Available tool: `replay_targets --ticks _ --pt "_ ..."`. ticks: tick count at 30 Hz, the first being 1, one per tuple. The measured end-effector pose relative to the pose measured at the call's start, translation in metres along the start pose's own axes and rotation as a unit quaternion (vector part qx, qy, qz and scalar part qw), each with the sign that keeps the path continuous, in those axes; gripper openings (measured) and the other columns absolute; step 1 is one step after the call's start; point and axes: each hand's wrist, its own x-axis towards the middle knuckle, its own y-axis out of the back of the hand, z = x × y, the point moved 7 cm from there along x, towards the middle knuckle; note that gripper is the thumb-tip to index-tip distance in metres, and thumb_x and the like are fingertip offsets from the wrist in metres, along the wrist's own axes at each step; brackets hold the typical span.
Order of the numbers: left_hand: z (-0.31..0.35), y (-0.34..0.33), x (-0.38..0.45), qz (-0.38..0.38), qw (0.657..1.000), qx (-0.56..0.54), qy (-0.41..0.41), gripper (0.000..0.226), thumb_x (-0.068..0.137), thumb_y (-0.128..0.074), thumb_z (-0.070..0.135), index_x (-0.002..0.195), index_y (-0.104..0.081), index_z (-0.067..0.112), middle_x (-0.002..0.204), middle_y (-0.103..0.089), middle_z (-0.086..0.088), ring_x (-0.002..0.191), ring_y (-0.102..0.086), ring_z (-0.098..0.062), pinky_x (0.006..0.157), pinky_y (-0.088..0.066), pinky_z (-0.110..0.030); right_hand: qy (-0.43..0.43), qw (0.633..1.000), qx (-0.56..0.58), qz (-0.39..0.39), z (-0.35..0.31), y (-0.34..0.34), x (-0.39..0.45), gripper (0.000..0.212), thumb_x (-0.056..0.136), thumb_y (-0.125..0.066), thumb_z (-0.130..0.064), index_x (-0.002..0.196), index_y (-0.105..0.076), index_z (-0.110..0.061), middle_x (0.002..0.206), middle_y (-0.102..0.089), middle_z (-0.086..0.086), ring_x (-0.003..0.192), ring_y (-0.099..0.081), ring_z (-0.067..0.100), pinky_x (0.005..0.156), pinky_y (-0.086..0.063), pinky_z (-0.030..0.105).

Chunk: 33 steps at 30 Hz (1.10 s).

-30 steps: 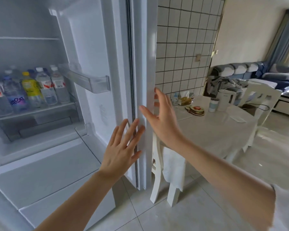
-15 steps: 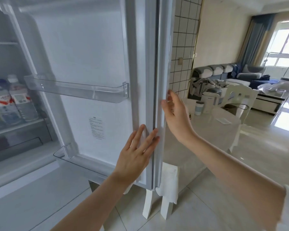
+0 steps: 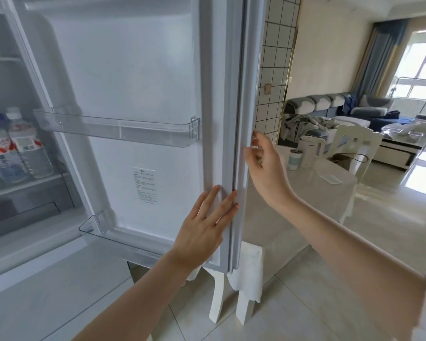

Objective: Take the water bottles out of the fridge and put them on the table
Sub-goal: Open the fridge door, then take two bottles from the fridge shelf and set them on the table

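Resting on the fridge door [image 3: 138, 82], both hands' straight fingers [image 3: 219, 200], water bottles [image 3: 22, 146] well left.

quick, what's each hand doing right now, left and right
Left hand: open, fingers straight, flat against the inner edge of the fridge door.
Right hand: open, fingers loosely bent at the door's outer edge, holding nothing.

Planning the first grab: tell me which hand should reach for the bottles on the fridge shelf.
Left, probably. The left hand lies flat on the door's inner face, on the side of the water bottles; the right hand is beyond the door edge.
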Motion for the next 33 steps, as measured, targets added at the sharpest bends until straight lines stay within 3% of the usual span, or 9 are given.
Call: replay_targets --ticks 4,9,13,17,20,26,33 --pt "0.002 0.010 -0.023 -0.031 0.999 -0.039 0.020 0.059 0.081 -0.064 0.014 0.138 -0.051 0.017 0.154 -0.038 -0.004 0.143 -0.030 -0.034 0.117 -0.027 -0.047 0.009 1.000 -0.008 -0.010 0.000 0.006 -0.021 0.041 0.095 -0.055 -0.026 0.134 -0.045 -0.014 0.119 -0.055 -0.006 0.114 -0.055 0.013 0.099 -0.048 0.038" --pt "-0.005 0.046 -0.060 -0.031 0.990 -0.086 0.111 0.052 0.078 -0.070 0.013 0.128 -0.058 0.013 0.138 -0.055 -0.005 0.134 -0.044 -0.029 0.108 -0.038 -0.038 0.008 0.999 0.020 -0.044 -0.012 0.007 -0.058 0.039 0.095 -0.055 -0.023 0.131 -0.046 -0.011 0.128 -0.055 0.003 0.121 -0.053 0.016 0.103 -0.046 0.045" --pt "-0.014 0.083 -0.101 -0.007 0.972 -0.122 0.200 0.048 0.078 -0.070 0.007 0.124 -0.058 0.012 0.123 -0.062 -0.002 0.123 -0.052 -0.024 0.096 -0.050 -0.038 0.000 0.994 0.048 -0.102 -0.035 -0.009 -0.096 0.039 0.097 -0.051 -0.023 0.134 -0.044 -0.015 0.131 -0.053 0.003 0.123 -0.050 0.013 0.105 -0.044 0.044" --pt "-0.026 0.116 -0.139 0.016 0.955 -0.130 0.266 0.041 0.080 -0.065 0.010 0.120 -0.061 0.012 0.108 -0.064 0.000 0.107 -0.055 -0.020 0.078 -0.052 -0.032 0.001 0.988 0.072 -0.133 -0.061 -0.038 -0.126 0.036 0.096 -0.051 -0.022 0.131 -0.047 -0.017 0.124 -0.056 -0.001 0.118 -0.053 0.012 0.101 -0.046 0.045" --pt "-0.043 0.136 -0.166 0.021 0.940 -0.123 0.316 0.037 0.080 -0.064 0.013 0.117 -0.063 0.014 0.101 -0.065 0.002 0.099 -0.057 -0.017 0.071 -0.050 -0.027 0.008 0.983 0.082 -0.161 -0.084 -0.066 -0.143 0.034 0.096 -0.052 -0.022 0.130 -0.048 -0.021 0.118 -0.057 -0.006 0.114 -0.054 0.010 0.100 -0.046 0.043" --pt "-0.092 0.159 -0.221 0.020 0.905 -0.137 0.402 0.038 0.082 -0.070 0.009 0.118 -0.061 0.017 0.100 -0.065 0.006 0.097 -0.057 -0.012 0.072 -0.052 -0.026 0.029 0.968 0.111 -0.223 -0.132 -0.137 -0.163 0.032 0.096 -0.051 -0.023 0.128 -0.047 -0.023 0.116 -0.056 -0.008 0.112 -0.055 0.008 0.101 -0.046 0.040" --pt "-0.198 0.173 -0.297 0.038 0.861 -0.136 0.489 0.035 0.084 -0.066 0.010 0.116 -0.062 0.022 0.098 -0.062 0.013 0.094 -0.057 -0.009 0.070 -0.043 -0.022 0.060 0.954 0.139 -0.260 -0.189 -0.263 -0.164 0.031 0.097 -0.051 -0.022 0.128 -0.048 -0.019 0.119 -0.057 -0.005 0.111 -0.055 0.008 0.101 -0.046 0.037"
